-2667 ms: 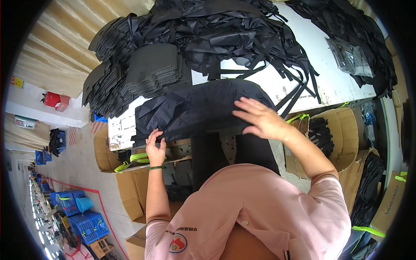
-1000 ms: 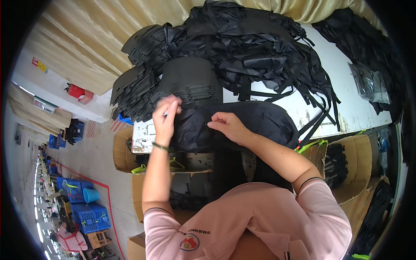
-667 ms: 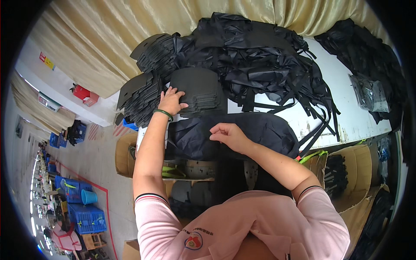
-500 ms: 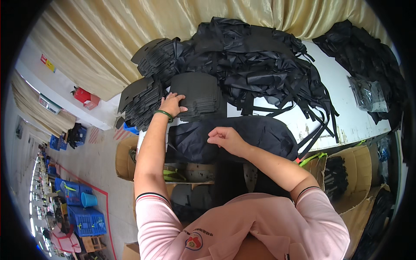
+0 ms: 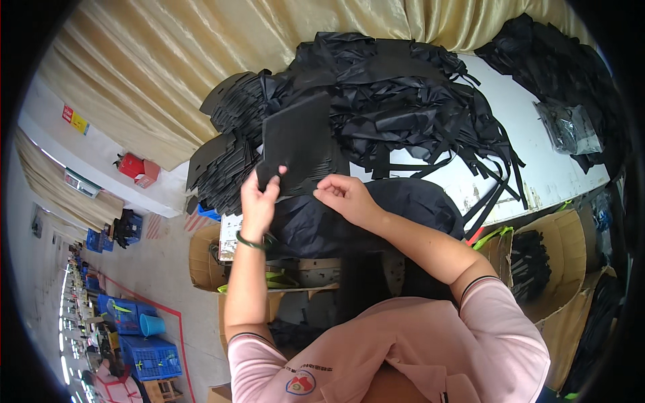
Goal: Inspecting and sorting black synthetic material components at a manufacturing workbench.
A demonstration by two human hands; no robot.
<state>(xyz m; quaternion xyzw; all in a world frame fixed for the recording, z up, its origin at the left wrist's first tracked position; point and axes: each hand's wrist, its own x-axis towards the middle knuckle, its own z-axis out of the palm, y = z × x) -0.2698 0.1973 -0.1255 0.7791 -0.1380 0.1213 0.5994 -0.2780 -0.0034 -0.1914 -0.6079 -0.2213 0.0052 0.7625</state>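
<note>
My left hand grips the lower left corner of a flat black foam panel and holds it lifted off a stack of like panels. My right hand pinches the panel's lower edge from the right. Under both hands lies a black fabric bag piece on the white table. Behind the panel a big heap of black fabric and straps covers the table's far side.
Open cardboard boxes with black parts stand below the table edge, one at the left and one at the right. A clear plastic packet lies at the right. Beige curtain hangs behind. Blue crates stand on the floor far left.
My left hand reached up to the panel stack, took hold of one foam panel and lifted it. My right hand left the fabric piece and came up to the panel's lower edge.
</note>
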